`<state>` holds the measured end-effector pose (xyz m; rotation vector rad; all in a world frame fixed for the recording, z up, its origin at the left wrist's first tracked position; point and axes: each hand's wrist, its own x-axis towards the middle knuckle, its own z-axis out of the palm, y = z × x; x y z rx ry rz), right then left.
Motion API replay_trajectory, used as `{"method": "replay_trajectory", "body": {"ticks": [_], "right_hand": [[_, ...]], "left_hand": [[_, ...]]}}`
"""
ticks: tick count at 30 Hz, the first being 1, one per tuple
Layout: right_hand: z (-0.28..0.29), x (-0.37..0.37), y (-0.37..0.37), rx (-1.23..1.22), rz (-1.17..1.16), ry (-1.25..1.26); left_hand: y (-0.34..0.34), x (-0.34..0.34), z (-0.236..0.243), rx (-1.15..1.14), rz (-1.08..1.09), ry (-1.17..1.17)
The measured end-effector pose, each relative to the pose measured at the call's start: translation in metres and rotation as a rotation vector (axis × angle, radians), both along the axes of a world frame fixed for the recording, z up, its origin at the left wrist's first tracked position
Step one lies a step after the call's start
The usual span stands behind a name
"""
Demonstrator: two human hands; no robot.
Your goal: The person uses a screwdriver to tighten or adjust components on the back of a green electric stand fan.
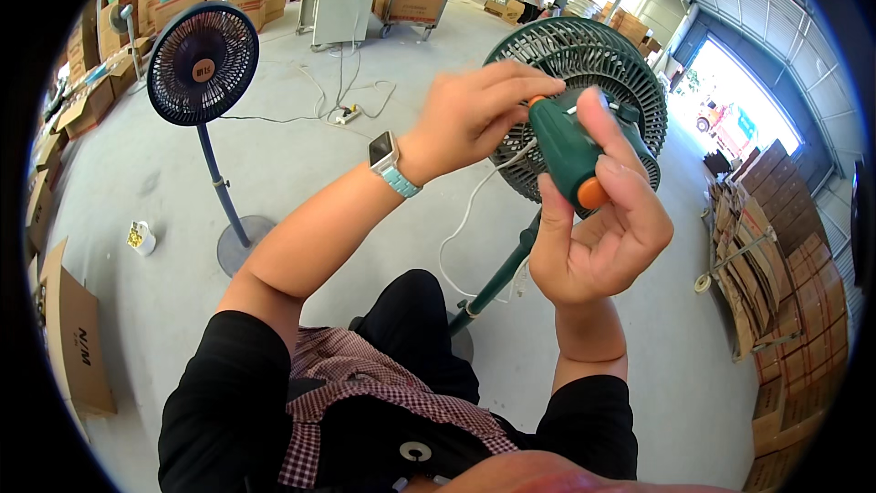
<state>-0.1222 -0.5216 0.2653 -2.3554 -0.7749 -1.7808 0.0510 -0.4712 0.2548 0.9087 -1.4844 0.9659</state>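
Observation:
Before me stands a dark green pedestal fan, its round grille (630,64) facing away and its green pole (513,272) slanting down between my legs. From the grille's back juts a green motor housing (568,148) with an orange knob (592,194) on its near end. My left hand (470,114), wearing a watch (383,152), has its fingers closed against the housing's upper left side, beside a small orange part (537,100). Around the near end curls my right hand (602,233), thumb below and fingers on the right. A small white piece (573,110) shows near its raised index finger.
At the left stands a dark blue fan (203,64) on a round base (242,242). Cords (342,91) cross the floor by a white cabinet (337,11). A small white bucket (141,237) sits left, near an upright carton (78,338). Stacked flat cardboard (757,265) lines the right.

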Motion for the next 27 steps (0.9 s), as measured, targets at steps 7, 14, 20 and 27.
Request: {"method": "replay_trajectory", "body": {"ticks": [7, 14, 20, 27], "right_hand": [[-0.007, 0.002, 0.005, -0.059, -0.100, -0.015], [-0.014, 0.008, 0.005, -0.031, -0.219, -0.147], [-0.016, 0.013, 0.001, -0.022, -0.025, -0.096], [-0.019, 0.018, 0.003, 0.127, 0.001, -0.177]], "left_hand": [[-0.009, 0.008, -0.010, -0.045, -0.026, 0.034], [-0.010, 0.000, -0.014, -0.032, 0.078, 0.124], [-0.008, -0.004, -0.014, -0.089, -0.015, 0.028], [-0.009, -0.004, -0.018, -0.052, 0.047, 0.120]]}}
